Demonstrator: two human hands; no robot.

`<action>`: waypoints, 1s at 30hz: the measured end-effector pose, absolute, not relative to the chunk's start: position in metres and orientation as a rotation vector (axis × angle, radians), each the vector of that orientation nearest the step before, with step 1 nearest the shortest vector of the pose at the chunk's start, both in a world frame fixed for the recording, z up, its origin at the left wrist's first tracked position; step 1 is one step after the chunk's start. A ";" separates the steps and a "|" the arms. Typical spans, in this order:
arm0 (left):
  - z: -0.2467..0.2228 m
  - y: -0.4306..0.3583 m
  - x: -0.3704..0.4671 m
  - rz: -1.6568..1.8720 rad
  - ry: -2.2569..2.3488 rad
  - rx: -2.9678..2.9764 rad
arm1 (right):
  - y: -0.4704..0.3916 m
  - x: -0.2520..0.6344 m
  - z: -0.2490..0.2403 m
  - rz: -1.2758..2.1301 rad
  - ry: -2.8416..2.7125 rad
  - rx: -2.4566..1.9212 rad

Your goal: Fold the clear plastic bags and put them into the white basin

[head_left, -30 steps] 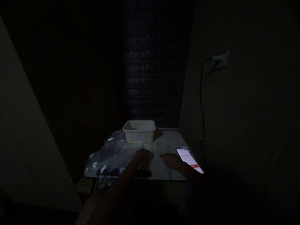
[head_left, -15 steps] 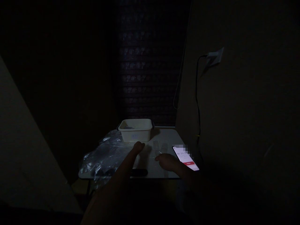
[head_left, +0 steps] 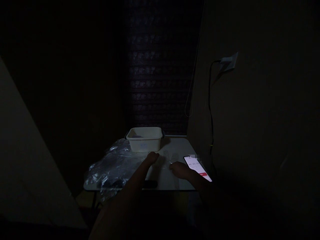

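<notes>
My left hand (head_left: pixel 152 158) is closed over the middle of the white table (head_left: pixel 162 185), just in front of the white tub. Beside it, my right hand (head_left: pixel 180 170) is closed with its fingertips pinched together, pointing left. A faint glint of clear plastic film (head_left: pixel 170 163) shows at the right fingertips, and the film seems to run between both hands; dim light hides its outline. Left of my left forearm, a crumpled heap of clear plastic (head_left: pixel 112 166) covers that side of the table. A dark flat bar (head_left: pixel 151 184) lies at the near edge, partly behind my forearm.
The white tub (head_left: pixel 145 145) with dark handles stands at the back and holds something indistinct. A lit phone (head_left: pixel 197 168) showing a timer lies at the right edge. A cord runs down the right wall from a plug (head_left: pixel 227 61). A dark blind (head_left: pixel 160 83) hangs behind.
Both hands have shifted slightly to the right, the left one also a little nearer the right end of the tub. The tub, heap and phone stay put.
</notes>
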State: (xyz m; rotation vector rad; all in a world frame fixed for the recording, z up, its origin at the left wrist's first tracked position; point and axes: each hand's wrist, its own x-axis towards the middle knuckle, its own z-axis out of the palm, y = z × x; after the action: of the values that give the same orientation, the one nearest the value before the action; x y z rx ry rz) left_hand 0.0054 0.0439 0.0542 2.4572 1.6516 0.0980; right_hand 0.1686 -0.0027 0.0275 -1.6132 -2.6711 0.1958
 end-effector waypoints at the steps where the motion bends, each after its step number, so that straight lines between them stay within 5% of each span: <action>1: 0.054 0.043 0.006 0.083 1.651 2.460 | -0.002 0.170 0.027 0.206 -2.664 -1.605; 30: 0.046 0.045 -0.012 0.496 1.777 1.975 | -0.006 0.103 0.038 -0.173 -2.793 -1.379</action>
State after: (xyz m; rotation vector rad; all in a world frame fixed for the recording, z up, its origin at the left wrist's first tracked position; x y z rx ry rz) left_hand -0.0121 0.0451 0.0463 1.9753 1.7775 0.4957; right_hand 0.1029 -0.0059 0.0375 -1.3791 -2.7927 -0.1730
